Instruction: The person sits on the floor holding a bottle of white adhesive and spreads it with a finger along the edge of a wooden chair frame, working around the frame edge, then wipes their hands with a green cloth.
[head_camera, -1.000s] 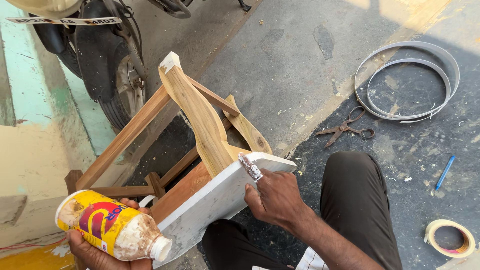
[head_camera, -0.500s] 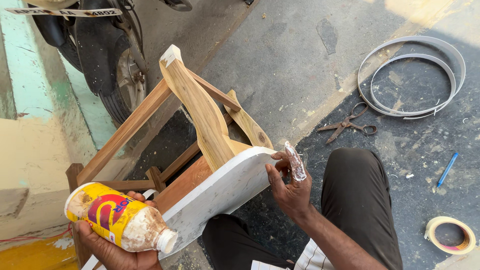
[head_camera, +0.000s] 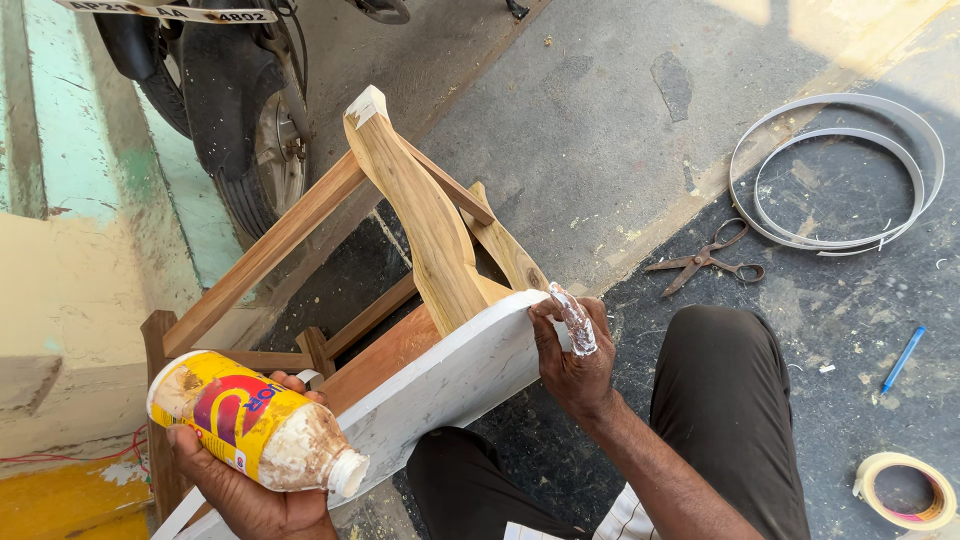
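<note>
Your left hand (head_camera: 250, 495) is cut off at the bottom edge, its palm hidden behind the yellow bottle (head_camera: 250, 425), and the white board (head_camera: 440, 385) runs out of view at the lower left. The motorcycle (head_camera: 230, 110) is cropped at the top edge. The roll of tape (head_camera: 905, 490) is clipped by the bottom edge.
</note>
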